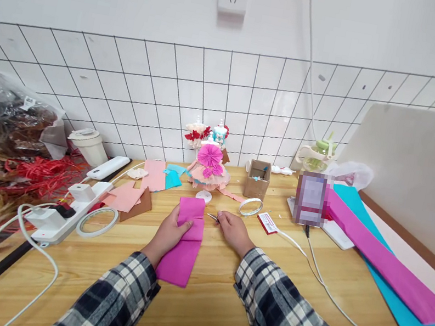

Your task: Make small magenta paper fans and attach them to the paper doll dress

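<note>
My left hand [171, 233] is closed on a folded strip of magenta crepe paper [179, 262], thumb on top near the fold. Just right of the paper, my right hand [234, 232] grips small scissors [212, 217]; only their pointed metal tips show, and the handles are hidden in my fingers. The tips lie close to the paper's right edge. Behind both hands stands a small dress form [207, 175] in a peach paper dress with a magenta fan rosette, on a round white base [203, 196]. Two more decorated forms are partly hidden behind it.
Left lie peach paper pieces [125, 196], a tape roll [97, 222] and a power strip [69, 216] with cables. A cardboard box [257, 178], another tape roll [250, 207] and a phone [311, 198] stand right. Long magenta [385, 258] and blue paper [398, 304] line the right edge.
</note>
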A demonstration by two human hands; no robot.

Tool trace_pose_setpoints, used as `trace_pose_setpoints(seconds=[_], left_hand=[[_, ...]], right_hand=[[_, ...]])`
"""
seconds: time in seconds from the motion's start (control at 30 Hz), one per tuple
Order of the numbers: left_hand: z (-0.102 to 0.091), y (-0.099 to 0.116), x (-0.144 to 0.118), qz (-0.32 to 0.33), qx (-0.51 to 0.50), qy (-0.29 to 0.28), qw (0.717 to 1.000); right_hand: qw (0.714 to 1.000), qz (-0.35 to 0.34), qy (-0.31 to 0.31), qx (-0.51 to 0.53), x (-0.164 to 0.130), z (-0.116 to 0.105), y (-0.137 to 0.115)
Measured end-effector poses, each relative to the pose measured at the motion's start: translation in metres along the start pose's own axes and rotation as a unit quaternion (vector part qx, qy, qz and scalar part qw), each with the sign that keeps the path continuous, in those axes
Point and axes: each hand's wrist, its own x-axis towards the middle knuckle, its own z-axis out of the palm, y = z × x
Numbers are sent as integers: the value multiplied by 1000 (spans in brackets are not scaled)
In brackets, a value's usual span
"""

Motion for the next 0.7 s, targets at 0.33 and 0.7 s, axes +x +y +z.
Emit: trace_pose_setpoints(seconds=[0.33,0.7], left_hand=[[0,-8,3,3,-22,-8,1000],[-1,-9,4,24,5,-35,999]], right_hand=[[1000,3,-26,-14,1,-2,-2],[998,1,-56,-42,0,-4,-4]])
